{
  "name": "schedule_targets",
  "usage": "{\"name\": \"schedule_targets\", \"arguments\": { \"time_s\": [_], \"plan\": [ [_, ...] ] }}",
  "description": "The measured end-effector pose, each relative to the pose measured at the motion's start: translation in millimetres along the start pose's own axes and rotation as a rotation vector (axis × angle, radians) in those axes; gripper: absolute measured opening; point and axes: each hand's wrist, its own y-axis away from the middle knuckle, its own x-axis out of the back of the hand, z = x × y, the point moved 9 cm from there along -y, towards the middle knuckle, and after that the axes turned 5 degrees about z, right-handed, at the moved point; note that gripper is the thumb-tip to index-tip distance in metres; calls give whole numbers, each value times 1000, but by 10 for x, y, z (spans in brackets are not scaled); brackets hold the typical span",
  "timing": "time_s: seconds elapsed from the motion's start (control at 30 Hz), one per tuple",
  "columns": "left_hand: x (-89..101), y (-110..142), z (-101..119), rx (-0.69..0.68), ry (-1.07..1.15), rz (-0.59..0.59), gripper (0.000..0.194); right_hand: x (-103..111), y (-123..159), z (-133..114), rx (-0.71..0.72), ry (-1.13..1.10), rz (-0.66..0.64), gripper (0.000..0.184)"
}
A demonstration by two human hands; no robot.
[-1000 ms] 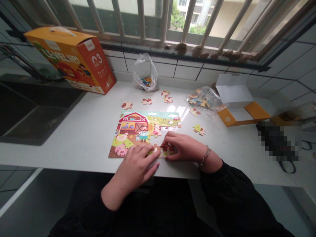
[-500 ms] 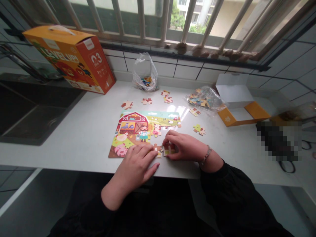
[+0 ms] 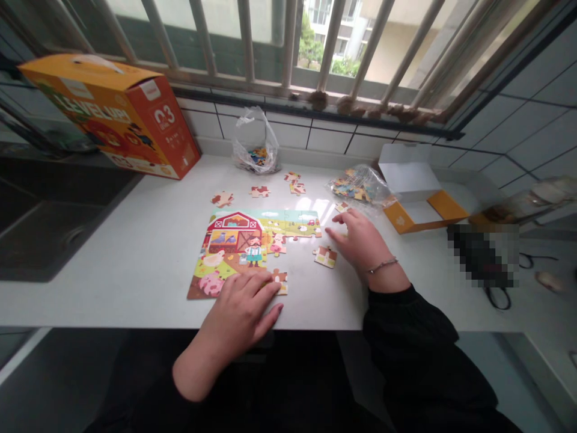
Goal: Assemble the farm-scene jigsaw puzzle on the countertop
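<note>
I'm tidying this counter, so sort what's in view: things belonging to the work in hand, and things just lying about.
Work in hand:
farm puzzle, partly joined, under the left hand
loose pieces beyond and beside it

Apparently just lying about:
two bags of pieces
large orange box
small open box
blurred black item

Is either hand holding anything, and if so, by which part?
Nothing appears held: the left hand rests on the puzzle; the right hand is open.
</note>
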Motion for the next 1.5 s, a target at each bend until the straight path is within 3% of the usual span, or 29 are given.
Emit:
{"name": "schedule_targets", "arguments": {
  "time_s": [0.13, 0.33, 0.6, 0.77, 0.93, 1.0, 1.1, 1.33, 1.5],
  "plan": [
    [-4, 15, 0, 0, -3, 4, 26, -40, -219, 345, -124, 170, 132, 33],
    [16, 22, 8, -5, -1, 21, 25, -70, -378, 609, -238, 179, 92, 30],
    [21, 25, -1, -1, 2, 31, 24, -9, -377, 684, -238, 107, 65, 25],
    [17, 25, 0, 0, 10, 28, 23, 11, -368, 577, -160, 102, 62, 23],
    [28, 17, 9, 2, 12, 32, 23, 40, -305, 508, -218, -20, 52, 26],
    [31, 16, 9, 1, 12, 37, 23, 60, -268, 415, -220, -104, 33, 28],
    [32, 20, 6, 1, 14, 42, 23, 75, -202, 85, -96, -206, -48, 26],
    [13, 18, 1, 19, 17, 23, 23, -105, 362, -1084, 465, -557, -474, 20],
    [4, 16, -3, 27, 16, -3, 23, -244, 633, -1234, 493, -477, -487, 23]
  ]
}}
